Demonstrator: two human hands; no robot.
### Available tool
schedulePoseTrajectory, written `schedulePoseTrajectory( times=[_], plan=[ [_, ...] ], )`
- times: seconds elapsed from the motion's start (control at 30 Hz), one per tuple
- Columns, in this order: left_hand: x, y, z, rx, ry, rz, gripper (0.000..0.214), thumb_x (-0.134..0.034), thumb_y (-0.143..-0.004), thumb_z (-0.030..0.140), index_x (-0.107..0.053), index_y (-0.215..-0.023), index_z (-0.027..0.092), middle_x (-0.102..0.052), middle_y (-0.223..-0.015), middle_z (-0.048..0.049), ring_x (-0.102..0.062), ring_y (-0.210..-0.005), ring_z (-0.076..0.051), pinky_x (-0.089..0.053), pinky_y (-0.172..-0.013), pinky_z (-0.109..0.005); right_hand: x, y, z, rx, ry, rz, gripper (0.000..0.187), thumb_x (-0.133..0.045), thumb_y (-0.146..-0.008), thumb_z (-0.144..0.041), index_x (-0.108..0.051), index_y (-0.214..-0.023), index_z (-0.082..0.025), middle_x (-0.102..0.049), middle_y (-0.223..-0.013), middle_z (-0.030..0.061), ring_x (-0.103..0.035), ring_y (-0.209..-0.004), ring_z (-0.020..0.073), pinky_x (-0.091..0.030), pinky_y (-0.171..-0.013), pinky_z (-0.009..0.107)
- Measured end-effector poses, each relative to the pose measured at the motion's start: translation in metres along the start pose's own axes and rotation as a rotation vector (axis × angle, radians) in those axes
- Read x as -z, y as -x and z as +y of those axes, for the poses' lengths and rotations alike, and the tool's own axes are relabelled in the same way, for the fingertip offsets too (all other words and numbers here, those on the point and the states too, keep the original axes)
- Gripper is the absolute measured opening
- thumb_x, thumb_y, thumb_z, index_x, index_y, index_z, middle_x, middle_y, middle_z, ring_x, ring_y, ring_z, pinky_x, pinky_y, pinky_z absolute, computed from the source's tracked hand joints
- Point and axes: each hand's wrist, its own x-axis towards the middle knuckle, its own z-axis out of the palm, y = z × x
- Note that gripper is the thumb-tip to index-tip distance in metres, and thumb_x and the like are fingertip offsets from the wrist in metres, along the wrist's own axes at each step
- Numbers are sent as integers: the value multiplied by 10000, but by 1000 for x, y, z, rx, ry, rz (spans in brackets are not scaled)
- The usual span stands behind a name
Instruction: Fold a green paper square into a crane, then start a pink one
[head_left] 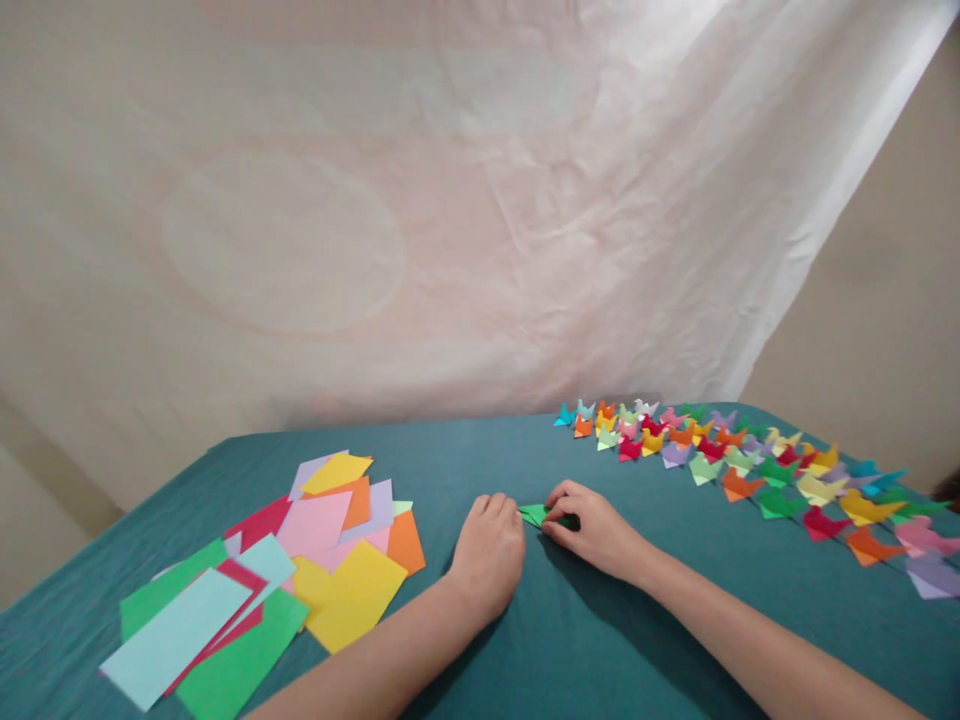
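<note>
Between my hands, low over the table's middle, is a small piece of folded green paper. My right hand pinches its right end between thumb and fingers. My left hand is closed at the paper's left end, knuckles up; its fingertips are hidden behind the hand, but the paper runs into them. Part of the green paper is covered by the fingers, so its full folded shape does not show.
Loose coloured paper sheets lie overlapping on the left of the teal-covered table. Rows of small folded paper birds in many colours stand on the right. A pale cloth hangs behind the table's far edge.
</note>
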Motion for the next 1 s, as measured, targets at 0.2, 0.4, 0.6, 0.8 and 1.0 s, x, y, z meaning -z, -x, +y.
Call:
schedulePoseTrajectory(
  times=[0.2,0.4,0.6,0.8,1.0],
  plan=[
    [-10,-3,-23,92,251,88,225,-440,-791,71,-636,-840,169,-602,-890,-64,-516,-900,-206,-361,-825,-348,1,-21,6,-125,-16,-101,65,-642,-690,-200,-618,-642,-164,-590,-736,21,-541,-663,138,-408,-610,240],
    [-29,-9,-42,269,502,176,291,-394,-745,25,-586,-900,180,-608,-933,-35,-541,-901,-175,-398,-826,-303,1,-37,14,-188,-34,-192,268,-692,-605,-195,-620,-861,-159,-618,-715,-3,-540,-613,125,-379,-536,210],
    [-33,-10,-40,247,640,231,215,-426,-828,147,-558,-993,184,-600,-978,-49,-548,-925,-187,-409,-843,-312,2,-42,14,-226,-32,-287,206,-678,-600,-193,-644,-799,-149,-614,-656,1,-527,-568,128,-360,-500,213],
    [-35,-9,-40,222,689,252,189,-453,-824,161,-562,-977,183,-595,-969,-55,-548,-919,-189,-412,-844,-312,8,-44,9,-226,-39,-276,205,-716,-544,-200,-639,-729,-158,-616,-740,14,-528,-677,150,-371,-590,232],
    [-31,-9,-39,216,810,268,173,-459,-850,217,-561,-983,171,-595,-969,-66,-551,-913,-186,-415,-848,-313,3,-41,11,-293,-215,-300,190,-693,-559,-179,-601,-723,-146,-568,-579,-34,-485,-528,104,-350,-481,201]
  ],
)
